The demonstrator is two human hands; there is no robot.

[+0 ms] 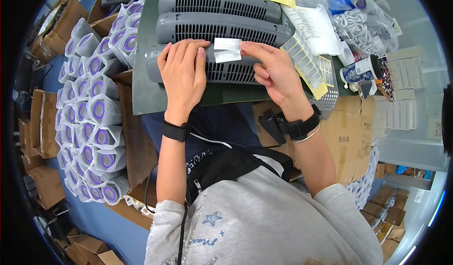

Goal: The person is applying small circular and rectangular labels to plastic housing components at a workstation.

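Note:
Three long grey vented housings lie side by side on a dark green table (141, 95). My left hand (184, 71) lies flat on the nearest grey housing (226, 70), fingers spread over its left half. My right hand (276, 71) rests on its right half, with thumb and forefinger pinching the edge of a white label (227, 43). A second white label (226, 56) sits just below it on the housing's top. Both wrists wear black bands.
Two more grey housings (222, 26) lie behind. Yellow-backed label sheets (306, 62) lie to the right, with a spray can (361, 67) and bagged white cables (358, 26). A cardboard box of bagged purple-and-white parts (94, 123) stands at the left.

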